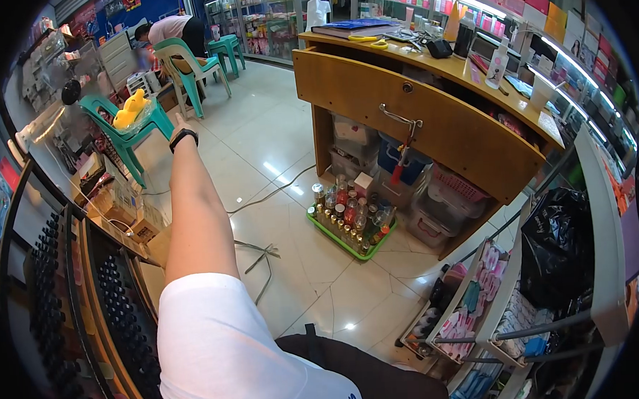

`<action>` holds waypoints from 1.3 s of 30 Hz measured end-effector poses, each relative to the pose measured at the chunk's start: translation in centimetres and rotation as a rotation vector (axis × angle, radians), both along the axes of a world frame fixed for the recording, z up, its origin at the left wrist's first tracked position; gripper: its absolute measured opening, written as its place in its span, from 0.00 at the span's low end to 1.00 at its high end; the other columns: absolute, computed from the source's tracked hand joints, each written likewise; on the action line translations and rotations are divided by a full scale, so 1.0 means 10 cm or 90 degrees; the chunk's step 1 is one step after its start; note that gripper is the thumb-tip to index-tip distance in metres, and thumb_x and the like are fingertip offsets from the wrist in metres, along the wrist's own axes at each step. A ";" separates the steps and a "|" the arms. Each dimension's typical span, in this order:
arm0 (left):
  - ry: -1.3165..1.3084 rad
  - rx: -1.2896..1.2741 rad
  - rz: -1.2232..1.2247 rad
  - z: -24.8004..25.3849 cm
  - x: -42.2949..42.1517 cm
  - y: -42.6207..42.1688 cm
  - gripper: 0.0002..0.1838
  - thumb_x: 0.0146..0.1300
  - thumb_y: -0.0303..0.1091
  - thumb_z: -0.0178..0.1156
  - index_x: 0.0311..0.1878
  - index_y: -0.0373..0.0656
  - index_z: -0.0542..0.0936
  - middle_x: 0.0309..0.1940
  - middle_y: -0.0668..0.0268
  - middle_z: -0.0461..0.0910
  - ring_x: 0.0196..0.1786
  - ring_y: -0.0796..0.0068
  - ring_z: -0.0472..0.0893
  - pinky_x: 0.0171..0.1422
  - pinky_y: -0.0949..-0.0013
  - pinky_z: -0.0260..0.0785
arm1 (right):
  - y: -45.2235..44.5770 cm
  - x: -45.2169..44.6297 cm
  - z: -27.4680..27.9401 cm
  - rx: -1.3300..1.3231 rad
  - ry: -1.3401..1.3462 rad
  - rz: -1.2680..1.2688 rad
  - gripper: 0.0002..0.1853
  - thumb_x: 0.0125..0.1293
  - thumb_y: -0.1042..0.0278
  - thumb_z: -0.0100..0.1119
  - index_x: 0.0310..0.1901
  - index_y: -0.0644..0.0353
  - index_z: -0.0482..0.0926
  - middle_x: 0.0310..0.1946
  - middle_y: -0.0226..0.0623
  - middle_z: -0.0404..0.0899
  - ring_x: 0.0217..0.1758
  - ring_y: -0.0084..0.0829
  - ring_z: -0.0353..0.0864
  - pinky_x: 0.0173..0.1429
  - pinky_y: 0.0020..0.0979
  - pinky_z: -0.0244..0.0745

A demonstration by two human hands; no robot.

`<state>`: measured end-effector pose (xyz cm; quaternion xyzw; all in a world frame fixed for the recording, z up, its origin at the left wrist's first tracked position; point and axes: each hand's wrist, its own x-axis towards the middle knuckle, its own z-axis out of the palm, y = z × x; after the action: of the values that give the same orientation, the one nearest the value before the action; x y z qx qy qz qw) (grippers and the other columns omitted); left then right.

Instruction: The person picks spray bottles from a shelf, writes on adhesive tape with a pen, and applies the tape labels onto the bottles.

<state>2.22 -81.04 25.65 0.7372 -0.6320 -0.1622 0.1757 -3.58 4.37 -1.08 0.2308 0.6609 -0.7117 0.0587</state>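
Observation:
My left arm, in a white short sleeve, stretches far forward with a black watch (183, 138) on its wrist. Beyond the watch only a small part of my left hand (181, 123) shows, and its fingers are too small and foreshortened to read. In the picture it lies just right of a green chair (128, 147) that bears a yellow object (131, 109) in clear plastic. Whether it holds or touches anything cannot be made out. My right hand is out of view.
A wooden desk (357, 87) has its drawer pulled out. On the floor stands a green tray (328, 235) of bottles. Racks flank me left and right. A cable (276, 189) crosses the tiles. Another person (173, 29) bends over near the chairs at the back.

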 end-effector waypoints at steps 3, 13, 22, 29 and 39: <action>0.045 0.002 0.007 0.00 -0.03 0.03 0.27 0.61 0.34 0.46 0.61 0.56 0.48 0.44 0.57 0.75 0.41 0.64 0.76 0.44 0.58 0.68 | 0.01 0.00 0.00 0.001 0.000 -0.003 0.25 0.61 0.57 0.51 0.58 0.59 0.64 0.56 0.39 0.65 0.56 0.36 0.66 0.58 0.36 0.64; -0.348 0.141 -0.568 -0.74 -0.66 0.59 0.21 0.54 0.52 0.54 0.26 0.40 0.80 0.20 0.64 0.79 0.20 0.71 0.75 0.26 0.65 0.67 | 0.03 0.02 0.00 0.000 -0.003 -0.004 0.25 0.61 0.57 0.51 0.58 0.58 0.64 0.56 0.39 0.65 0.56 0.36 0.66 0.58 0.36 0.64; -0.383 0.398 -0.874 -2.07 -0.87 2.08 0.23 0.54 0.56 0.53 0.29 0.42 0.81 0.20 0.67 0.79 0.22 0.75 0.76 0.26 0.69 0.68 | 0.03 0.03 0.02 0.003 -0.003 -0.010 0.26 0.60 0.57 0.52 0.58 0.58 0.64 0.56 0.39 0.65 0.56 0.36 0.65 0.58 0.36 0.65; -0.535 0.759 -1.155 -2.52 -0.79 3.24 0.20 0.56 0.53 0.52 0.26 0.45 0.80 0.19 0.71 0.77 0.19 0.79 0.70 0.24 0.72 0.62 | 0.05 0.01 -0.01 -0.002 -0.008 -0.005 0.26 0.60 0.57 0.52 0.58 0.58 0.64 0.56 0.39 0.65 0.56 0.35 0.65 0.58 0.36 0.65; -0.563 0.640 -1.509 -2.24 -0.94 4.74 0.21 0.50 0.49 0.55 0.30 0.36 0.80 0.27 0.63 0.80 0.28 0.72 0.79 0.30 0.68 0.69 | 0.04 0.00 -0.01 -0.003 -0.001 -0.013 0.26 0.60 0.57 0.52 0.59 0.58 0.64 0.57 0.38 0.65 0.56 0.35 0.65 0.57 0.36 0.65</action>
<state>-7.19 -33.62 3.22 -0.2695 -0.7567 -0.1775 -0.5687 -3.63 4.80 -1.20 0.2381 0.6568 -0.7136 0.0526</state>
